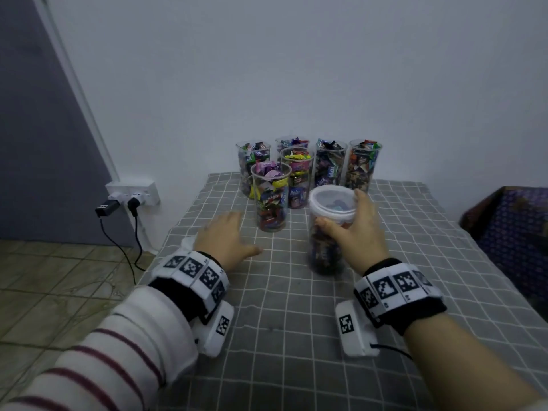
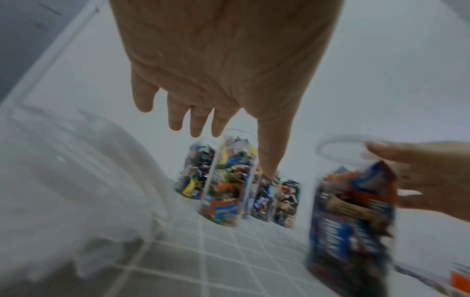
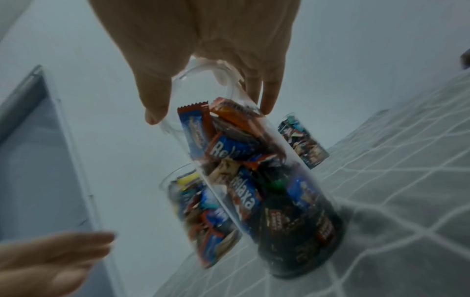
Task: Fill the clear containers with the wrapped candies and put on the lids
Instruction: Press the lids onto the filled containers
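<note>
A clear container [image 1: 326, 250] packed with wrapped candies stands on the checked cloth with a clear lid [image 1: 332, 200] on top. My right hand [image 1: 338, 209] grips its top, thumb on the near side and fingers round the far rim; the right wrist view shows the same grip on the lid [image 3: 203, 70]. My left hand [image 1: 243, 235] hovers flat over the cloth to its left, fingers straight, holding nothing. Several lidless containers [image 1: 296, 173] full of candies stand at the back by the wall. Clear plastic [image 2: 76, 180], blurred, lies under my left wrist at the table's left edge.
The grey checked cloth [image 1: 296, 336] covers the table. The nearest lidless container [image 1: 270, 197] stands just beyond my left fingertips. A wall socket with plugs and cables [image 1: 133, 200] is off the left edge. A brown box with a purple lining [image 1: 510, 229] sits to the right.
</note>
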The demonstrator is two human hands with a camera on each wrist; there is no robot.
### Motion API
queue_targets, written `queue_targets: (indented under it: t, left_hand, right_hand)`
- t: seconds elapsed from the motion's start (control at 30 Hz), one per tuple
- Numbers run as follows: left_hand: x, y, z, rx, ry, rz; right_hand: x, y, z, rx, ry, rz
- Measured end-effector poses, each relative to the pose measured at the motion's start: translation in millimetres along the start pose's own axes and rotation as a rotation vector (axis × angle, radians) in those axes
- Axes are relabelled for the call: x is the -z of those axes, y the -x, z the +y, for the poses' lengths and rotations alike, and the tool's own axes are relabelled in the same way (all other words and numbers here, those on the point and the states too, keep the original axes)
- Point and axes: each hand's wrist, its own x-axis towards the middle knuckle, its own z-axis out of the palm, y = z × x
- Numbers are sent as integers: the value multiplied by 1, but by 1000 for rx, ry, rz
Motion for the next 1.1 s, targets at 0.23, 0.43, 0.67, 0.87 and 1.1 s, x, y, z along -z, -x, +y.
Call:
queue_targets:
  t: [0.23,0.43,0.67,0.87,1.1]
  left_hand:
    - [3,-17,-48,153,-245,-126]
    - [-14,-17,-59,187,-146,-161]
    - [-16,-19,-62,199,-80,-146]
    - [-16,-19,-62,210,-45,-119]
    - [-16,-17,-61,222,-42,-104]
  right_hand:
    - [38,-35,45,-91,226,191]
    - [55,-66,68,-138,422,267]
    - [67,-102,92,-221,491,325]
    - [64,-128,105,-269,462,346]
    - [63,-127,102,-271,535,371]
